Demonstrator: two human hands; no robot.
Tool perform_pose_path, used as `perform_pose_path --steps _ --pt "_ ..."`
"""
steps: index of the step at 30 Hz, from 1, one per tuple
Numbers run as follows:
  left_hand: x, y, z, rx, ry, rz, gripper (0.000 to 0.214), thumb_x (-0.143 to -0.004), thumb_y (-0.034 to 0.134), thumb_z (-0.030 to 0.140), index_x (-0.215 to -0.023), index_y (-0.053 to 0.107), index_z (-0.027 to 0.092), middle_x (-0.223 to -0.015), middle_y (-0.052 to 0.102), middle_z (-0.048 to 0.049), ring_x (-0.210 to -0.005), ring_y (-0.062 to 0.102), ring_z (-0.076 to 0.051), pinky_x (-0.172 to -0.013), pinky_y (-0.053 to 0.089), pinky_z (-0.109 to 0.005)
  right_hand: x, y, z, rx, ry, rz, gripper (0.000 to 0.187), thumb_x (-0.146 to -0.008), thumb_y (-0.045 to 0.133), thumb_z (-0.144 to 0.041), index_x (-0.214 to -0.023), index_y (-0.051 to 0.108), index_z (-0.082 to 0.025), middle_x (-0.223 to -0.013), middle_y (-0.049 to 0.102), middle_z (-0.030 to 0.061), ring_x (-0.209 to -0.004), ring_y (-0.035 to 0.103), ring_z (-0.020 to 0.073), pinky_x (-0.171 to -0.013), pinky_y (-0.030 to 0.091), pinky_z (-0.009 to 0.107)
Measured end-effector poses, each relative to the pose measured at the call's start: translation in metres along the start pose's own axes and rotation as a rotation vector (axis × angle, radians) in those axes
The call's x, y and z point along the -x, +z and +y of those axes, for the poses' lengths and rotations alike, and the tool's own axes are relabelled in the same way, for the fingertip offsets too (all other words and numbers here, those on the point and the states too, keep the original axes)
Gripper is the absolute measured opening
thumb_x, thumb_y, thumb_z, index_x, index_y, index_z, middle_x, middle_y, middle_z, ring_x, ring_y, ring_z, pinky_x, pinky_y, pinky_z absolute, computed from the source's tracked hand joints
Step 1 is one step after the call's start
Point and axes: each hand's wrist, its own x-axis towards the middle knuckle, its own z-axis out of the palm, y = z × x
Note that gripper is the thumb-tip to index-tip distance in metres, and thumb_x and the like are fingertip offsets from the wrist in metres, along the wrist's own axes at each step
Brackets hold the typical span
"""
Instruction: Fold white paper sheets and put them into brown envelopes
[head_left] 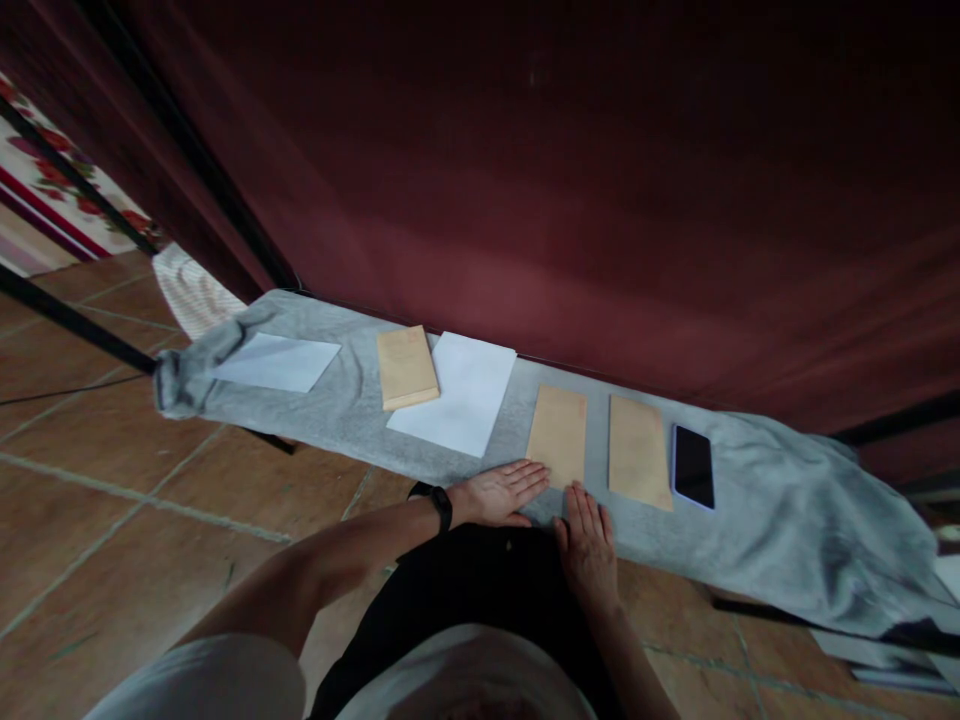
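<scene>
My left hand [504, 492] lies flat with its fingers stretched out, the fingertips at the lower left corner of a brown envelope [559, 428]. Beside it my right hand [587, 540] rests palm down at the cloth's near edge, fingers extended and touching the bottom edge of the same envelope. To the right lies a second brown envelope [639, 450]. Farther left a stack of brown envelopes [407, 364] partly covers some white paper [469, 395]. Neither hand holds anything.
A grey cloth [341, 420] covers the long narrow bench. A phone [693, 466] lies right of the envelopes, and another white sheet [279, 362] near the left end. Behind the bench hangs a dark red curtain [480, 200]. Black metal bars [75, 320] stand at the left.
</scene>
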Motion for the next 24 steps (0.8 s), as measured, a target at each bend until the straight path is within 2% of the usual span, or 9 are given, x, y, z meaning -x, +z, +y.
perform_pose_path --steps 5,11,15,19,24 --pt "0.003 0.001 -0.002 0.023 -0.011 -0.012 0.073 -0.098 0.047 0.054 -0.154 0.030 0.011 -0.161 0.031 -0.0154 -0.152 0.020 -0.023 -0.124 0.018 -0.037 -0.001 -0.002 0.001 0.000 0.002 0.000 0.054 -0.106 0.029 -0.036 -0.154 0.034 -0.012 -0.153 0.046 0.0169 -0.139 0.043 0.0286 -0.116 0.027 0.050" --pt "0.003 -0.002 -0.001 0.037 -0.008 -0.051 0.074 -0.098 0.045 0.054 -0.153 0.029 0.008 -0.162 0.028 -0.0181 -0.153 0.018 -0.024 -0.125 0.015 -0.038 -0.012 -0.007 -0.003 -0.014 -0.002 -0.012 0.047 -0.105 0.032 -0.031 -0.146 0.046 -0.012 -0.149 0.050 0.0163 -0.140 0.042 0.0276 -0.116 0.030 0.049" --pt "0.003 -0.002 -0.001 0.046 -0.011 -0.044 0.071 -0.097 0.048 0.052 -0.153 0.032 0.010 -0.162 0.029 -0.0171 -0.153 0.018 -0.024 -0.125 0.016 -0.039 -0.016 -0.002 -0.006 -0.014 -0.004 0.000 0.050 -0.106 0.032 -0.033 -0.148 0.042 -0.010 -0.152 0.046 0.0181 -0.141 0.042 0.0273 -0.115 0.031 0.047" --pt "0.003 -0.003 0.000 0.039 -0.004 -0.012 0.072 -0.097 0.049 0.051 -0.152 0.032 0.007 -0.161 0.030 -0.0185 -0.152 0.019 -0.024 -0.125 0.017 -0.038 -0.013 -0.002 0.000 -0.006 -0.024 0.008 0.051 -0.106 0.030 -0.032 -0.152 0.037 -0.011 -0.152 0.047 0.0165 -0.140 0.042 0.0268 -0.117 0.029 0.048" --pt "0.003 -0.007 0.001 0.033 -0.008 -0.035 0.071 -0.098 0.048 0.050 -0.152 0.031 0.008 -0.161 0.030 -0.0178 -0.152 0.019 -0.024 -0.125 0.018 -0.038 -0.010 -0.011 0.012 -0.004 0.000 0.003 0.049 -0.106 0.029 -0.030 -0.150 0.042 -0.013 -0.149 0.051 0.0148 -0.138 0.045 0.0260 -0.117 0.028 0.047"
